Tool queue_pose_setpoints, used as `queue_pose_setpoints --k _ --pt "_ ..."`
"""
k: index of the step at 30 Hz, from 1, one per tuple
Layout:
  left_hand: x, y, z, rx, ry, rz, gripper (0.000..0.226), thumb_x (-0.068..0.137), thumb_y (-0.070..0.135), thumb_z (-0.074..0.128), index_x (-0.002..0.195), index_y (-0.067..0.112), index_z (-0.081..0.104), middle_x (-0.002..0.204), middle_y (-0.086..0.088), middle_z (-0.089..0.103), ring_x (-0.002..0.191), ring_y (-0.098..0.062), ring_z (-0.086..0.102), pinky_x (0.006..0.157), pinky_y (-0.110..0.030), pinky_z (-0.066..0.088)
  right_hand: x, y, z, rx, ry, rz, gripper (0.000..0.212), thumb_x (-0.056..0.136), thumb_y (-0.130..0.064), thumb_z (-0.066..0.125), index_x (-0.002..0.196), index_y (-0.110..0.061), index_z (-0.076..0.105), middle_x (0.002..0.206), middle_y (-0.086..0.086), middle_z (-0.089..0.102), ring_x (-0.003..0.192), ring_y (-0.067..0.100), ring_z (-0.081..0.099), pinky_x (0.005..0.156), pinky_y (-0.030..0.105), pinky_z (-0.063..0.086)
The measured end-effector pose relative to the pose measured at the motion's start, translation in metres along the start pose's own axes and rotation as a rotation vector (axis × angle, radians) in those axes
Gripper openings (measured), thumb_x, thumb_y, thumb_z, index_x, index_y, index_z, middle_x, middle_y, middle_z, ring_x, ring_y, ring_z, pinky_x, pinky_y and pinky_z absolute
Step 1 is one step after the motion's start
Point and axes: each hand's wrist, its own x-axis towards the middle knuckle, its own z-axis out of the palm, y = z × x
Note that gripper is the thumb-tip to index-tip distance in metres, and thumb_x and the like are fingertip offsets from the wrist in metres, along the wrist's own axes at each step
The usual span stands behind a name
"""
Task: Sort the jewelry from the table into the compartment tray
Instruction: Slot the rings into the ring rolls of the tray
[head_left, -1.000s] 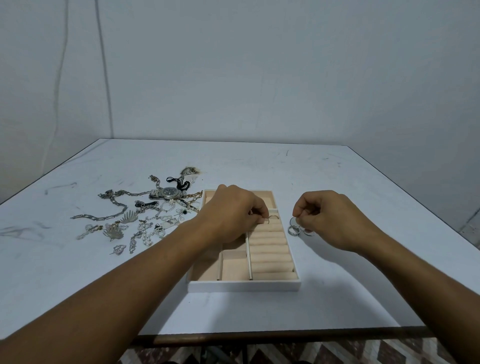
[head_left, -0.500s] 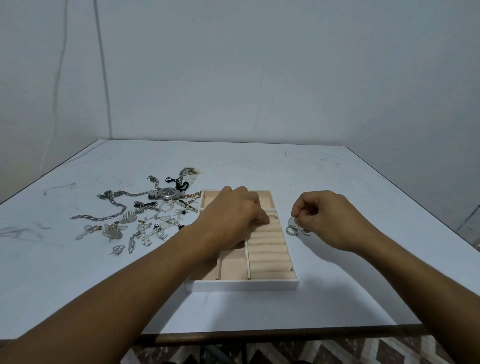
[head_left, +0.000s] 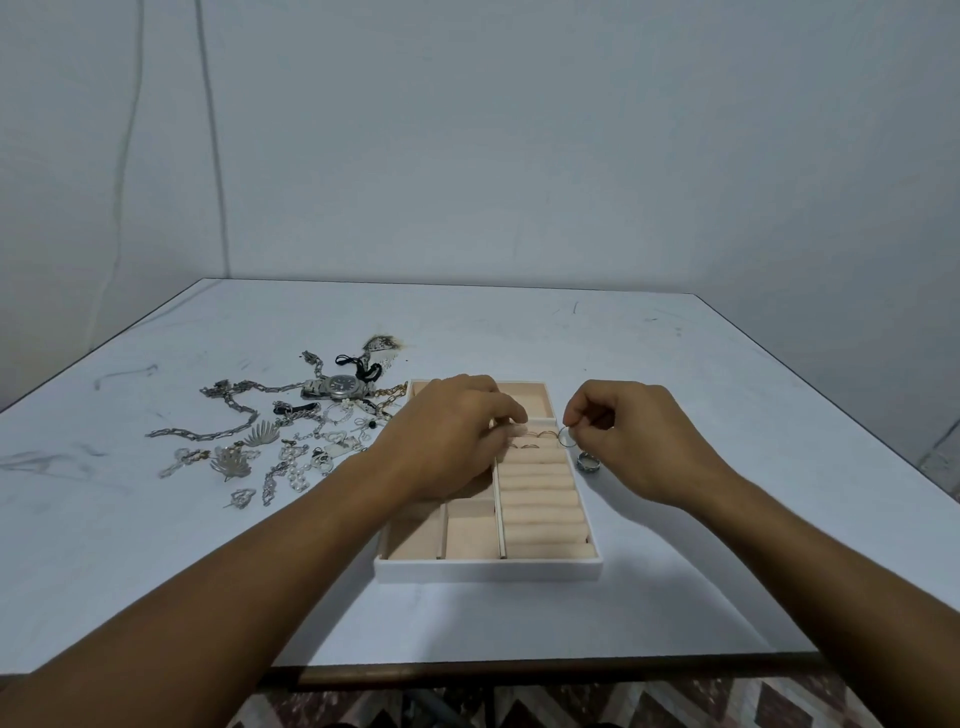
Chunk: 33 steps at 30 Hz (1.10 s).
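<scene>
A white compartment tray (head_left: 488, 569) with beige lining lies on the table in front of me. My left hand (head_left: 452, 441) is over its far half, fingertips touching the ring rolls (head_left: 540, 483) beside two thin rings (head_left: 535, 435) seated in the slots. I see nothing held between its fingers. My right hand (head_left: 628, 436) pinches a thin silver ring (head_left: 566, 437) just above the tray's right edge. A thicker ring (head_left: 588, 461) lies on the table under that hand. Loose jewelry (head_left: 291, 441) is spread to the left of the tray.
The pile holds a wristwatch (head_left: 340, 385), chains (head_left: 208, 432), leaf-shaped pendants (head_left: 231, 462) and a black cord (head_left: 358, 366). The white table (head_left: 727, 389) ends at a dark front edge close to me. A wall stands behind it.
My right hand has lifted a thin ring off the table beside the tray and moved it towards the tray's right edge. My left hand stays at the ring rolls, its fingers slightly shifted.
</scene>
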Motion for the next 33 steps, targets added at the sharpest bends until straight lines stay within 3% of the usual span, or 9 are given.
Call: queue_pose_setpoints --k 2,6,11,22,33 --pt "-0.001 -0.001 -0.002 -0.021 -0.005 -0.020 0.022 0.093 0.032 0.056 0.110 0.025 0.069 0.101 0.005 0.065 0.097 -0.015 0.059 0.082 -0.028 0.044 0.001 -0.002 0.004 -0.014 0.016 -0.033 0.016 0.086 -0.005 0.059 0.084 -0.016 0.069 0.074 -0.003 0.068 0.067 0.016 0.063 0.061 0.021 0.049" --pt "-0.002 0.000 -0.006 -0.027 0.007 -0.041 0.023 0.092 0.029 0.056 0.109 0.025 0.070 0.100 0.007 0.066 0.094 -0.014 0.059 0.082 -0.030 0.046 0.003 -0.004 0.011 -0.091 0.023 -0.112 0.013 0.088 -0.009 0.059 0.087 -0.018 0.068 0.082 -0.005 0.067 0.069 0.009 0.060 0.068 0.033 0.054" --pt "-0.003 0.003 -0.009 -0.048 0.009 -0.053 0.024 0.092 0.030 0.056 0.113 0.024 0.067 0.100 0.007 0.068 0.094 -0.013 0.060 0.083 -0.032 0.047 0.000 -0.002 0.016 -0.209 -0.004 -0.166 0.012 0.091 -0.017 0.058 0.093 -0.020 0.069 0.091 -0.006 0.067 0.087 0.010 0.059 0.076 0.030 0.051" --pt "-0.002 0.008 -0.010 -0.048 0.006 -0.061 0.025 0.093 0.029 0.056 0.115 0.025 0.065 0.100 0.010 0.068 0.094 -0.010 0.059 0.082 -0.028 0.045 -0.008 0.003 0.014 -0.276 -0.033 -0.190 0.024 0.091 -0.015 0.054 0.105 -0.023 0.072 0.101 -0.007 0.064 0.095 0.011 0.056 0.085 0.029 0.048" --pt "-0.001 0.010 -0.010 -0.051 0.001 -0.063 0.025 0.092 0.027 0.055 0.116 0.026 0.064 0.101 0.012 0.067 0.094 -0.009 0.058 0.082 -0.027 0.045 -0.010 0.006 0.017 -0.320 -0.035 -0.205 0.029 0.094 -0.013 0.053 0.113 -0.024 0.072 0.108 -0.006 0.062 0.099 0.012 0.055 0.083 0.022 0.043"
